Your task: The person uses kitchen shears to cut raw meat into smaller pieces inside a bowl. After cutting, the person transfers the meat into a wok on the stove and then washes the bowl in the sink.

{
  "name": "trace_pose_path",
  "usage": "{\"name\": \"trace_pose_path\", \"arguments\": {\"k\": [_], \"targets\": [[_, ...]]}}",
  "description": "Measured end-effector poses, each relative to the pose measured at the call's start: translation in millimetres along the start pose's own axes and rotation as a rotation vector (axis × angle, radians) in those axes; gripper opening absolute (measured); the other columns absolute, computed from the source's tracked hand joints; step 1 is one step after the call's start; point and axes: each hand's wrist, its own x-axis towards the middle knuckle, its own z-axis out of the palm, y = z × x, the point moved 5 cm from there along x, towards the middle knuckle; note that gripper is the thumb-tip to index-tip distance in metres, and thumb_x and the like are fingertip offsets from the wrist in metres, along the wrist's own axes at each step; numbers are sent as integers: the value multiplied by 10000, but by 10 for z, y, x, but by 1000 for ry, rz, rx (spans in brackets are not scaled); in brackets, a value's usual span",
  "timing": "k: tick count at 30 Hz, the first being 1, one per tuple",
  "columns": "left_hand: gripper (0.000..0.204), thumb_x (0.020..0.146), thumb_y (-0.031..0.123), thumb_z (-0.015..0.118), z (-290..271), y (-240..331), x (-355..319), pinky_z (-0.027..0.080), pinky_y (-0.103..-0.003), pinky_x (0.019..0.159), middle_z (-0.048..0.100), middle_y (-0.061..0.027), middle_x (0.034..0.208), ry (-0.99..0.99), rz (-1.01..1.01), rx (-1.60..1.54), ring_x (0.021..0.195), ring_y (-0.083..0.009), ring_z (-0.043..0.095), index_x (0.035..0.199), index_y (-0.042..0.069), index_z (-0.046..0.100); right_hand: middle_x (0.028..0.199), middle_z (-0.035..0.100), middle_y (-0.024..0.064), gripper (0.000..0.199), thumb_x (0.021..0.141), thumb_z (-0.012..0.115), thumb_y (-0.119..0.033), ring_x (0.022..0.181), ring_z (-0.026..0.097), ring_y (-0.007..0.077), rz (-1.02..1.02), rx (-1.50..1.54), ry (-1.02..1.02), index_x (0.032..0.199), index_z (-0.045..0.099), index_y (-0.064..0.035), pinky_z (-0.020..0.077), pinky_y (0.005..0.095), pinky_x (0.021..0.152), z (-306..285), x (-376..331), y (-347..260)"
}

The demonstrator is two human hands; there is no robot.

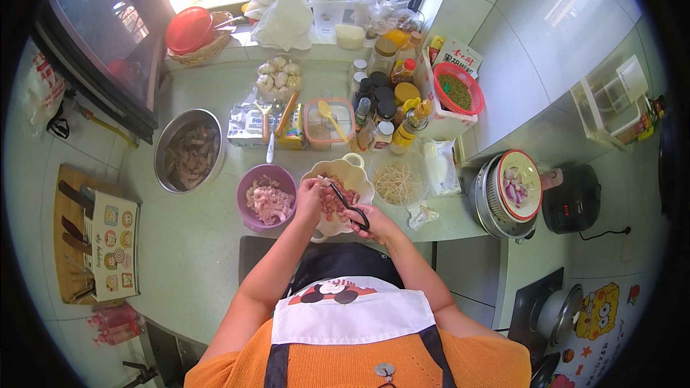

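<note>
In the head view, the cream bowl (365,188) is the reference point, positioned on the worktop (187,233) directly in front of my body. My left hand (310,197) is above its left rim, fingers pinching a small pale piece of meat (323,182). My right hand (371,223) is at its right rim, grasping scissors (348,205) by the black handle, blades angled toward that piece. This hold presumably steadies the piece for the blades and lets anything released drop among the meat pieces (332,207) inside the bowl. The purple bowl (242,208), holding larger pink meat (269,200), sits just left of the cream bowl, probably for short reach. A steel bowl (162,147) stands farther left; a plate of thin strands (395,179) lies to the right. Not determinable: the exact blade opening, since the tips blur against the meat; my left fingertips' contact; the strands' kind. My left hand covers part of the cream bowl's rim.
</note>
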Motion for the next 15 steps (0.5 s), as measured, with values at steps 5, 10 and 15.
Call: {"name": "trace_pose_path", "arguments": {"k": [5, 10, 15], "targets": [[136, 932, 114, 447, -43, -19, 16, 515, -242, 596, 580, -113, 904, 5, 8, -44, 757, -161, 601, 1031, 21, 446, 559, 494, -27, 262, 848, 617, -323, 366, 396, 31, -13, -41, 45, 946, 573, -85, 226, 163, 309, 23, -60, -11], [119, 932, 115, 449, -79, -73, -27, 511, -242, 642, 575, -96, 913, -65, 52, -43, 775, -155, 599, 1013, 28, 463, 566, 497, -29, 268, 840, 624, -334, 368, 408, 38, -19, -53, 85, 935, 556, -93, 233, 169, 313, 62, -94, -12], [89, 918, 96, 466, -31, 0, -140, 497, -254, 673, 569, -66, 903, -184, 130, 59, 793, -141, 583, 986, 40, 480, 571, 499, -24, 266, 836, 625, -339, 372, 420, 47, 10, -57, 93, 918, 543, -100, 233, 166, 322, 146, -157, -86]]}}
